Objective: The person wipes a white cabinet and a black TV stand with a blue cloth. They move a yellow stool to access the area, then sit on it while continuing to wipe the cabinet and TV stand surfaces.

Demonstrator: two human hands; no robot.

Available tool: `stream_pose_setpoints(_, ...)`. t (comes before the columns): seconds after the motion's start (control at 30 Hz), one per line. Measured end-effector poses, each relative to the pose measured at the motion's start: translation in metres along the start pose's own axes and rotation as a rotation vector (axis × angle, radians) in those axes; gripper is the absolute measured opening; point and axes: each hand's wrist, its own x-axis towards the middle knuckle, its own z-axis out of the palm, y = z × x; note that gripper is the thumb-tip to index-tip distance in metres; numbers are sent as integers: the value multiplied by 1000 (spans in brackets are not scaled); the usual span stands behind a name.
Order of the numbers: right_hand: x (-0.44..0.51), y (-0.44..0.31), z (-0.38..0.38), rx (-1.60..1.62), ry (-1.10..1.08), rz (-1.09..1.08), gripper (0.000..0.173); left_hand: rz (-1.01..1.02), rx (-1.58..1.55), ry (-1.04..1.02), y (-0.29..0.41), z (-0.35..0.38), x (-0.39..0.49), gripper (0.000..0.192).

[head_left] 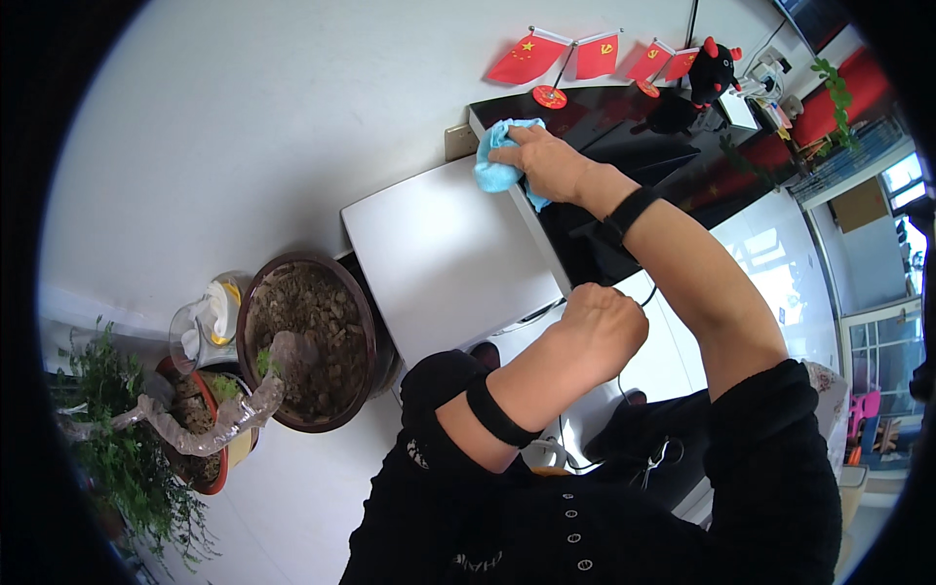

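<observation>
My right hand [545,162] holds a light-blue cloth [499,164], its fingers spread over it. The cloth lies where the white cabinet top [446,241] meets the glossy black stand [578,227], near the wall, and part of it hangs over the edge between them. My left hand [605,325] is curled into a fist beside the near corner of the white cabinet, with nothing seen in it. Its inner side is hidden. Both wrists wear black bands.
Small red flags [532,58] and a black-and-red plush toy [713,73] stand on the black stand. A wall socket [459,142] sits behind the cabinet. A large soil-filled pot [307,344], a glass vase [191,329] and a leafy plant [121,439] are at left. A cable [649,292] hangs below the stand.
</observation>
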Motion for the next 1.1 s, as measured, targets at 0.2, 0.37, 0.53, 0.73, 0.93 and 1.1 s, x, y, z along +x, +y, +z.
stream_pose_setpoints(0.2, -74, -23, 1, 69, 68, -70, 58, 79, -15, 106, 6, -18, -16, 28)
stream_pose_setpoints(0.37, -141, -46, -5, 73, 72, -172, 44, 71, -67, 145, 2, -24, -24, 29)
stream_pose_setpoints(0.53, -171, -61, -8, 288, 99, -92, 48, 128, -57, 299, -3, -24, -31, 30)
stream_pose_setpoints(0.73, -105, -21, -3, 113, 86, -109, 55, 118, -139, 422, -9, -29, -26, 27)
stream_pose_setpoints(0.93, -14, 13, 8, 44, 43, -155, 46, -158, -609, 1114, -58, -52, -14, 24)
stream_pose_setpoints(1.1, -42, -12, 14, -84, 120, 24, 54, -256, -1073, 1363, -83, -64, -36, 23)
